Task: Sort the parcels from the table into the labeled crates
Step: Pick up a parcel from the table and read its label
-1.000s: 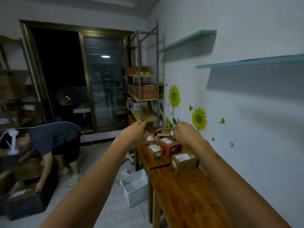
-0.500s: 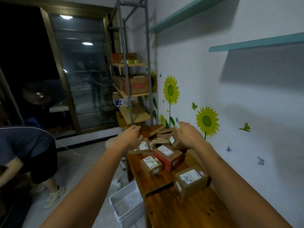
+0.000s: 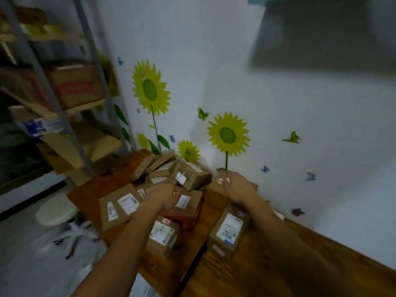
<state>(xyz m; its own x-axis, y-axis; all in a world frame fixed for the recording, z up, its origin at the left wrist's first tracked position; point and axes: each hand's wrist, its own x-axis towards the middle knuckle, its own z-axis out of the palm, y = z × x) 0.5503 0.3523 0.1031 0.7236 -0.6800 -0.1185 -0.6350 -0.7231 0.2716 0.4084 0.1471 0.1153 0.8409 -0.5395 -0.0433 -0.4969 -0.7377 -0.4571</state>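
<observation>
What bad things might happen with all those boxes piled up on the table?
The leaning boxes at the back of the pile look loosely stacked, so reaching in with the left hand might tip them over. The brown box sits at the table's edge and could get knocked to the floor. The picture is blurry, so labels might be misread in a hurry.

**Layout of table and surroundings**

Parcels lie heaped on the table (image 3: 246,273), which stands against the wall (image 3: 235,71). My left hand (image 3: 165,195) is over the red parcel (image 3: 188,213); my right hand (image 3: 237,187) rests, as far as blur allows, on a parcel by the wall (image 3: 216,189). A shelf rack (image 3: 64,116) stands behind-left; a stool (image 3: 55,211) left of the table.
</observation>
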